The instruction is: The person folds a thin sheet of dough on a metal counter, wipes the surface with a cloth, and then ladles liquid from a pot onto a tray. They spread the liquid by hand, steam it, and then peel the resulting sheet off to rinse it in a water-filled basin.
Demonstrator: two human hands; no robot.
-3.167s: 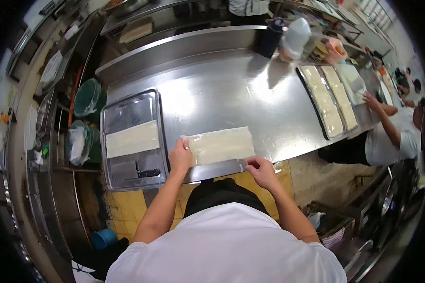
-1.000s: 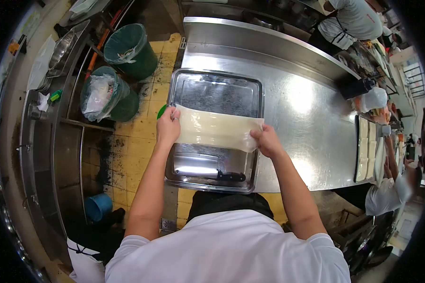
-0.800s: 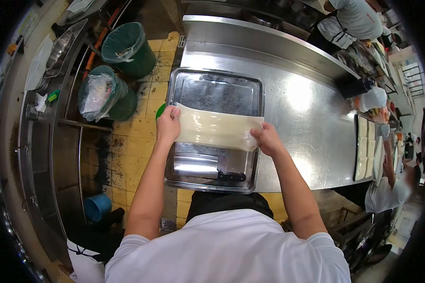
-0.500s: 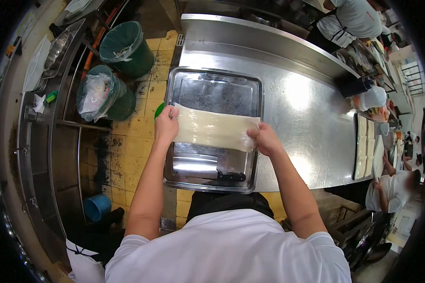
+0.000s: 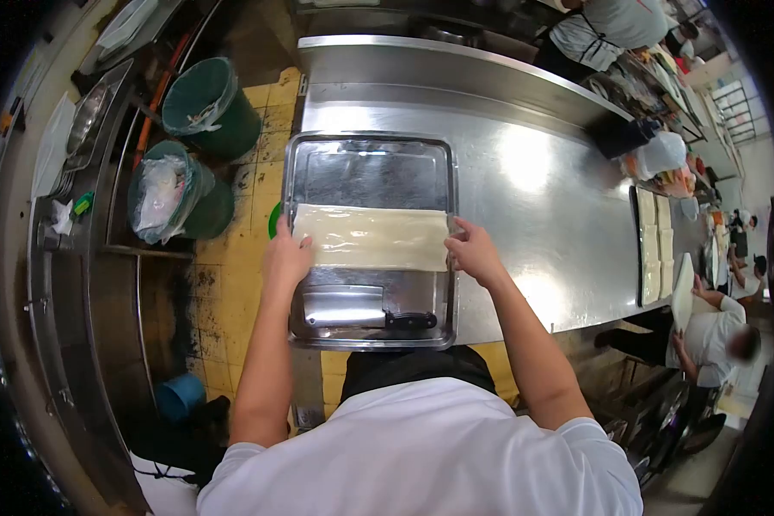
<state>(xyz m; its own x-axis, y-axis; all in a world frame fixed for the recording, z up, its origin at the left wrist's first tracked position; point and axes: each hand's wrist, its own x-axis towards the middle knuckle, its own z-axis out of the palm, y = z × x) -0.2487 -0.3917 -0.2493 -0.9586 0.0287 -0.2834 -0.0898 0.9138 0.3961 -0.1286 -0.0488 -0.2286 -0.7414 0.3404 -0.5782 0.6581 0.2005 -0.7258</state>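
Observation:
A pale, glossy rectangular sheet (image 5: pixel 370 238) lies across the middle of a metal tray (image 5: pixel 370 338). At the sheet's left end is my left hand (image 5: pixel 287 254), thumb and forefinger apart at the tray's rim. My right hand (image 5: pixel 475 251) is at the right end, its thumb and forefinger apart near the sheet's edge. Neither hand has the sheet pinched. Nearer my body, a cleaver (image 5: pixel 346 307) with a black handle lies flat in the tray, its handle to the right.
The tray sits on a steel counter (image 5: pixel 525 232) with a raised back ledge (image 5: pixel 464 73). A dark tray of pale pieces (image 5: pixel 655 245) is at the far right, near a person (image 5: pixel 705 340) holding a white board. Lined green bins (image 5: pixel 211 107) stand left.
The sheet was held stretched between both hands and now lies flat and straighter in the tray. Both hands have let go of its ends. The view has shifted slightly.

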